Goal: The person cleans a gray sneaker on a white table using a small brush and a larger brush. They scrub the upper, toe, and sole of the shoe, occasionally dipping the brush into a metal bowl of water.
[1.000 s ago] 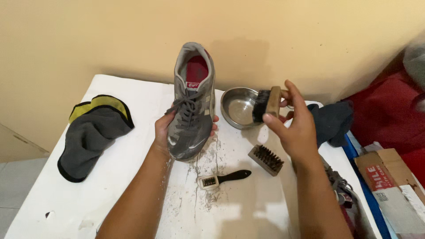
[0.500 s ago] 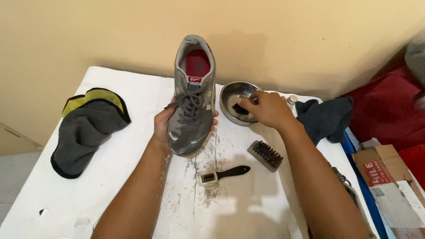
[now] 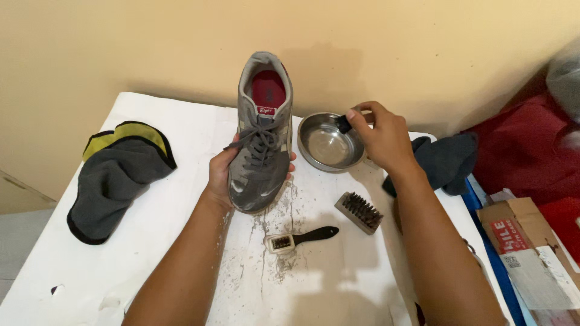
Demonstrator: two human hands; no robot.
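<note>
So there's a white table [image 3: 151, 265] pushed against a beige wall, and the person has a grey sneaker [image 3: 261, 139] sitting pretty much in the middle of it, toe pointing back toward them, red insole showing at the far end. The left hand [image 3: 225, 172] is wrapped around the toe end from underneath and the side, fingers curled on both edges, so it's gripping the shoe and propping it up a bit. The toe looks wet or soapy.

The right hand [image 3: 382, 137] is over at the metal bowl [image 3: 320, 148], which sits just right of the sneaker. It's pinching a dark brush [image 3: 344, 123] between thumb and fingers, and the brush end sits at the bowl's far rim. Can't really tell if there's water in there.

On the table in front of the shoe there's a bunch of grey grit and splatter. A small black-handled brush [image 3: 300, 238] lies in it, and a wooden-backed bristle brush [image 3: 359, 212] sits just to its right. Way over on the left is a grey cloth with yellow trim [image 3: 118, 175], and a dark blue-grey rag [image 3: 447, 160] lies behind the right wrist. A cardboard box [image 3: 525, 253] sits off the table's right side.
</note>
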